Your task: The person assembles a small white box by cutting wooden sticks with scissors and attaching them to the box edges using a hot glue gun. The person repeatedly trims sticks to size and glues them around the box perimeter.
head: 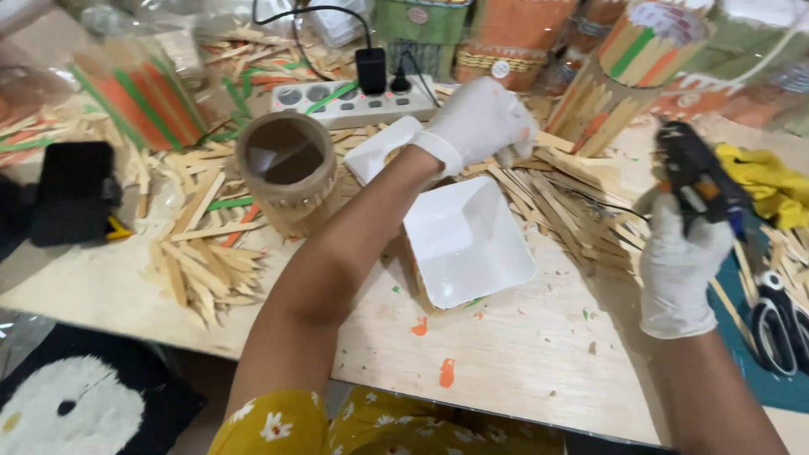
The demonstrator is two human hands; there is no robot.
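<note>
My left hand [480, 118], in a white glove, reaches forward over a pile of plain wooden craft sticks [556, 198] and its fingers curl down onto them; whether it grips a stick is hidden. My right hand [678, 253], also gloved, holds a black glue gun [699, 177] upright at the right. A white square plastic container [468, 240] stands on the wooden table [522, 354] between my arms. A round cardboard cup clad in sticks [291, 173] stands to the left of my left forearm.
A white power strip [350, 103] with a black plug lies at the back. Stick-covered holders with orange and green stripes [139, 93] stand left and at the back right [645, 42]. Scissors [779, 324] and a yellow cloth [767, 181] lie at right. A black box [72, 192] sits far left.
</note>
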